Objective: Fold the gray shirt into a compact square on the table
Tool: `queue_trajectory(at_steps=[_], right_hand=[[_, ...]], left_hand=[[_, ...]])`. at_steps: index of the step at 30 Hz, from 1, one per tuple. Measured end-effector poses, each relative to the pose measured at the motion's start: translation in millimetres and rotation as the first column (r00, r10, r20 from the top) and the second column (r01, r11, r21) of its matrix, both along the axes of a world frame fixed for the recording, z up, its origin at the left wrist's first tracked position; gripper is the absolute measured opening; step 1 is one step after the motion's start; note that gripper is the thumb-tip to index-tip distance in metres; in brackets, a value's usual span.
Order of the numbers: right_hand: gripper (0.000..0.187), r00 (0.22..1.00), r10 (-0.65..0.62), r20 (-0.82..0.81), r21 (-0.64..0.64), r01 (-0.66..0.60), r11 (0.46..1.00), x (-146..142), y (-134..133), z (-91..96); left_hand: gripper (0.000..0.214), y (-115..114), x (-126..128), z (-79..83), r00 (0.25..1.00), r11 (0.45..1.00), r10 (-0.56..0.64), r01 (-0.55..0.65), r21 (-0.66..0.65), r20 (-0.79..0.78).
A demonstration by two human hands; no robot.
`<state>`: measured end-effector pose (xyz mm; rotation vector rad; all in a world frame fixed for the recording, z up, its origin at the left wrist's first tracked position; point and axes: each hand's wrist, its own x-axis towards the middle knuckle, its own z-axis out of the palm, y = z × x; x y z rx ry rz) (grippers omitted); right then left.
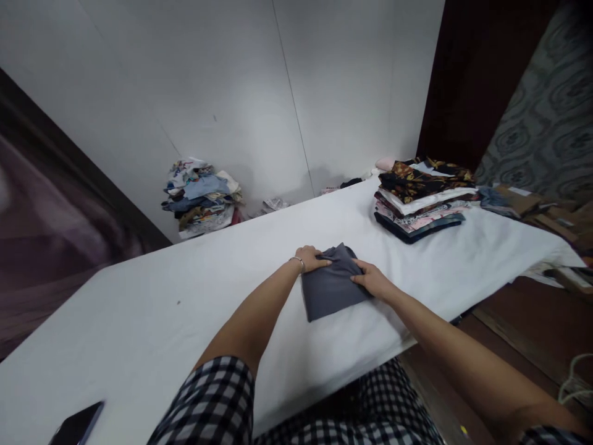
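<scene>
A folded dark grey garment [331,285] lies on the white table [185,296] in front of me. My left hand [311,258], with a thin bracelet at the wrist, grips the cloth's far left corner with fingers curled. My right hand [370,278] rests on the garment's right edge, fingers closed on the fabric. Both arms reach out from black-and-white checked sleeves.
A stack of folded patterned clothes [421,198] sits on the table's far right. A heap of unfolded clothes [201,196] lies on the floor by the wall. A dark phone [76,425] lies at the table's near left edge. Cardboard clutter [532,207] stands at right.
</scene>
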<state>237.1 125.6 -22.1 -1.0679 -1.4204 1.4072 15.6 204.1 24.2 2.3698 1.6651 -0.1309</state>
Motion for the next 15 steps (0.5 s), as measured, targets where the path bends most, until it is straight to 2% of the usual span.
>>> queue_trajectory(at_steps=[2,5,8,10,12,15], right_hand=[[0.059,0.999,0.005,-0.032,-0.020,-0.006,1.000,1,-1,0.5],[0.062,0.996,0.023,-0.090,-0.061,-0.028,0.998,2,-4,0.5],[0.062,0.992,0.033,-0.126,-0.076,-0.042,0.996,2,-6,-1.4],[0.060,0.991,0.032,-0.128,-0.070,-0.041,0.997,2,-7,-2.5],[0.058,0.992,0.033,-0.124,-0.075,-0.043,0.996,2,-8,-2.2],[0.059,0.991,0.016,-0.136,-0.091,-0.029,0.995,3,-6,0.0]], left_hand=[[0.065,1,-1,2.6,0.991,0.999,-0.019,0.023,-0.030,0.134],[0.076,2,2,4.7,0.933,0.988,-0.048,0.096,-0.119,0.356],[0.082,1,7,7.0,0.887,0.966,-0.015,0.131,-0.221,0.461],[0.083,2,9,10.0,0.893,0.954,0.022,0.117,-0.278,0.449],[0.081,3,9,14.7,0.928,0.950,0.040,0.080,-0.302,0.372],[0.066,5,6,22.8,0.963,0.952,0.055,0.029,-0.306,0.263]])
